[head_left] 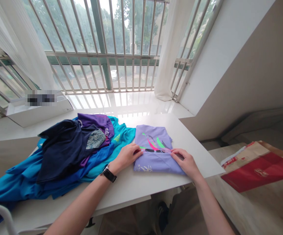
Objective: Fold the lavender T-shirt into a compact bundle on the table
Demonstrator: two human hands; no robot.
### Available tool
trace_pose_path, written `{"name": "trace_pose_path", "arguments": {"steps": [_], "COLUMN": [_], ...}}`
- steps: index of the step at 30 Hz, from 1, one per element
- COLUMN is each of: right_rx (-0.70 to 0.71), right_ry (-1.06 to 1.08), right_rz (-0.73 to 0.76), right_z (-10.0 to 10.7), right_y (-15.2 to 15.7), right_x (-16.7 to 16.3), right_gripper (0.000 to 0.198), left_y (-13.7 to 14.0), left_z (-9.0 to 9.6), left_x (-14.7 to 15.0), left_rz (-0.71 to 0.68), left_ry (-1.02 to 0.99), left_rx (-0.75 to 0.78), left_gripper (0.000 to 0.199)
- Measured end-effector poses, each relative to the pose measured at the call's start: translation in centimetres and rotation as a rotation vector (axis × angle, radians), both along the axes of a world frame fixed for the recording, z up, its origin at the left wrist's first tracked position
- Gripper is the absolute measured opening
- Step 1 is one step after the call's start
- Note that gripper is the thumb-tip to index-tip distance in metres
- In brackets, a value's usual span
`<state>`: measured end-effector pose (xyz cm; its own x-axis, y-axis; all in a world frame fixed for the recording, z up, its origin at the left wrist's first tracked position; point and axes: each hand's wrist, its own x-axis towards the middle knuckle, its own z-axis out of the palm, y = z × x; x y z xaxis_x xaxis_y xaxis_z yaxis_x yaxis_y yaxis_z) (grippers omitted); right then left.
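Observation:
A lavender T-shirt (161, 164) with a green, pink and black print lies on the white table, folded into a compact shape. A folded edge runs across its middle, below the coloured print, and a small white logo shows at its lower left. My left hand (129, 154) pinches the left end of that fold; a black watch is on the wrist. At the fold's right end my right hand (185, 163) grips the fabric between thumb and fingers. Left of the T-shirt, a dark navy garment (60, 147) with a patterned pocket tops a loose heap of clothes.
Purple (98, 120) and turquoise garments (124, 138) spread from the heap. A white box (43, 112) stands at the back left, by the barred window (129, 58). A red and tan paper bag (261, 169) is right of the table (195, 140). A white chair (3, 210) is at lower left.

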<state>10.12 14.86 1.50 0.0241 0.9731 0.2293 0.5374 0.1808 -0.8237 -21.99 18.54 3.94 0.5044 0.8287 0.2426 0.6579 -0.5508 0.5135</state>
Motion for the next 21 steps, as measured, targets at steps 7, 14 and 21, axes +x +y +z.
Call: {"name": "trace_pose_path", "arguments": {"steps": [7, 14, 21], "right_rx": [-0.01, 0.002, 0.0], "right_ry": [0.009, 0.009, 0.014], "right_rz": [-0.003, -0.005, -0.013], "right_z": [0.0, 0.0, 0.1], "right_y": [0.0, -0.1, -0.2], "right_x": [0.0, -0.1, -0.1], "right_gripper": [0.03, 0.031, 0.032], "left_y": [-0.2, -0.6, -0.6], "left_z": [0.4, 1.1, 1.0], "left_x": [0.0, 0.1, 0.1], "left_rz": [0.002, -0.013, -0.026], "left_ry": [-0.001, 0.095, 0.113], "left_rx": [0.016, 0.103, 0.132], "left_gripper": [0.018, 0.021, 0.021]}}
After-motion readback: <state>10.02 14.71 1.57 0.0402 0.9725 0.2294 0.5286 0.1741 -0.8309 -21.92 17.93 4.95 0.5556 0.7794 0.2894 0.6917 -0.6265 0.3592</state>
